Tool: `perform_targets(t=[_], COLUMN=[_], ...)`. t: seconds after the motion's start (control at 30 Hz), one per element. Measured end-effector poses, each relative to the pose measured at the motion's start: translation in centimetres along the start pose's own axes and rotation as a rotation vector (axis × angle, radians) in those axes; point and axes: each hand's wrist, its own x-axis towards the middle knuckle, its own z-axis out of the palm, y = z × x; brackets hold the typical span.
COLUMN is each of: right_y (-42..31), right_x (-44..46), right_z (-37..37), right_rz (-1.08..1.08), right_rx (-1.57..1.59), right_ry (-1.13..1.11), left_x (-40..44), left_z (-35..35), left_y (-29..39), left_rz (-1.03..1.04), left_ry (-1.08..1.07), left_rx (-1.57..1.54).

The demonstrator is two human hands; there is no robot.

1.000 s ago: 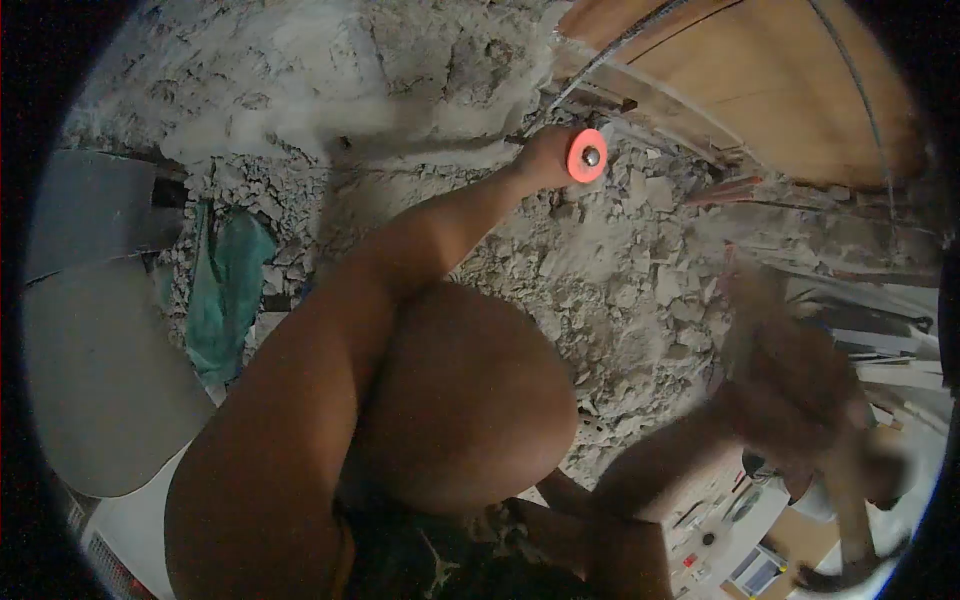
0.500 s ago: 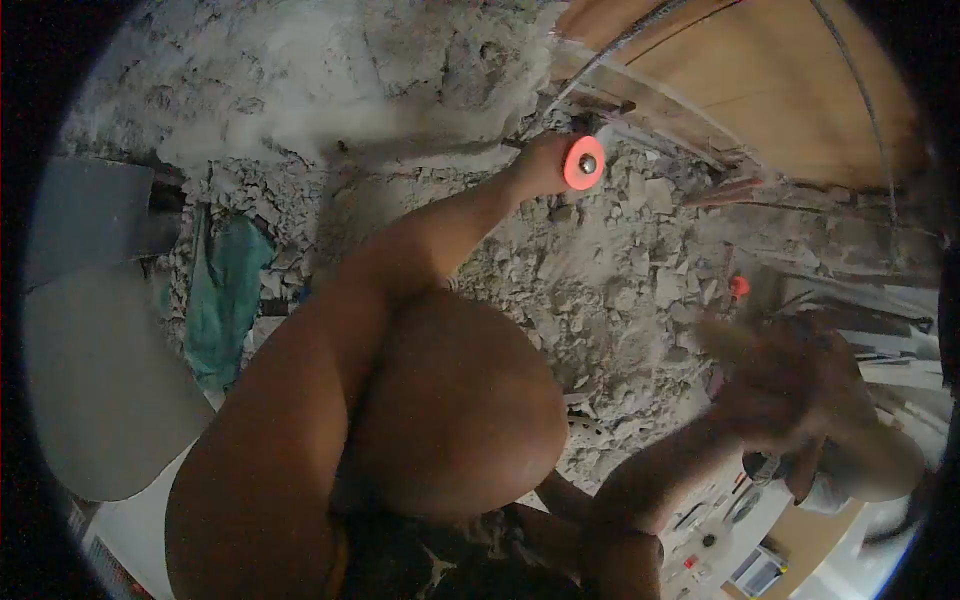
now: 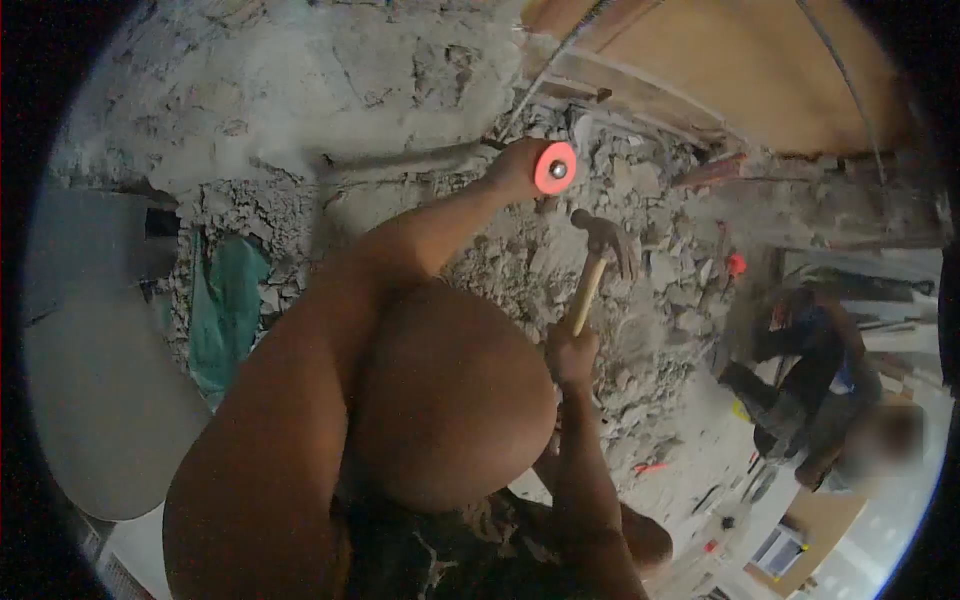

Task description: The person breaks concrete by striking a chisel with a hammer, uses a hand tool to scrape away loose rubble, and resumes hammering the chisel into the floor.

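Note:
My left hand (image 3: 515, 168) is closed around a chisel, just behind its round pink-orange hand guard (image 3: 546, 180). The chisel's metal striking end (image 3: 558, 170) shows at the guard's centre. Its shaft is mostly hidden by my hand, beside a rough, broken masonry wall (image 3: 380, 195). Lower and to the right, my right hand (image 3: 573, 352) grips the wooden handle of a claw hammer (image 3: 587, 295). The hammer's dark head (image 3: 605, 240) is just below and right of the guard, apart from it. Bare skin of my body fills the lower middle.
Another person (image 3: 805, 365) crouches at the right. Broken stone and rubble (image 3: 650, 330) spread across the middle. A green cloth or bag (image 3: 228, 310) hangs at left beside a grey panel (image 3: 100, 390). A wooden board (image 3: 740, 80) and cables are at upper right. Small tools (image 3: 728, 522) lie lower right.
My right hand, blurred at the right before, has swung left with the hammer towards the chisel. My left hand with the chisel appears slightly further left. The other person shows more fully.

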Motion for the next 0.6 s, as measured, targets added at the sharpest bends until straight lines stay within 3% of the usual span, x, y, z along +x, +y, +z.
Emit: perform_targets(t=[0.07,0.13,0.2,0.27,0.3,0.33,0.4,0.43,0.47,0.53,0.57,0.6], right_y=[1.3,1.4,3.2,6.3,16.0,18.3,19.2,18.7,16.0,12.1,23.5,22.3], right_x=[-0.6,-0.7,-0.7,-0.9,0.9,1.4,1.2,0.6,0.4,-0.3,1.8,2.1], right_z=[-0.6,-1.0,-0.4,-0.4,-1.2,-1.1,-0.2,0.4,0.7,2.3,1.6,1.6], right_rz=[-0.034,0.150,0.155,0.388,-0.088,-0.100,0.183,0.185,0.185,0.574,-0.189,-0.185], right_rx=[0.044,-0.160,-0.107,-0.138,-0.408,-0.395,0.405,-0.080,-0.072,0.180,-0.158,-0.155], right_ry=[0.039,0.182,0.291,0.269,0.138,0.157,0.124,0.126,0.128,0.276,0.038,0.033], left_x=[-1.5,-5.0,-4.9,-4.6,-4.5,-4.1,-3.8,-3.0,-3.6,-5.2,-4.8,-3.8], left_z=[-0.5,1.7,1.7,0.5,0.1,0.0,-0.4,-1.4,-1.0,-0.3,-0.4,-0.4], left_y=[1.0,-1.1,-1.6,-0.1,1.0,0.7,1.6,2.5,3.3,4.2,4.2,4.7], left_rz=[-0.101,0.044,0.189,0.219,0.220,0.245,0.114,0.164,0.169,0.159,-0.186,-0.192], left_ry=[-0.284,-0.223,-0.156,-0.480,-0.542,-0.544,-0.685,-0.964,-0.970,-0.313,-0.507,-0.509], left_rx=[0.138,0.049,-0.030,0.139,0.226,0.233,0.236,0.305,0.310,-0.259,-0.303,-0.301])
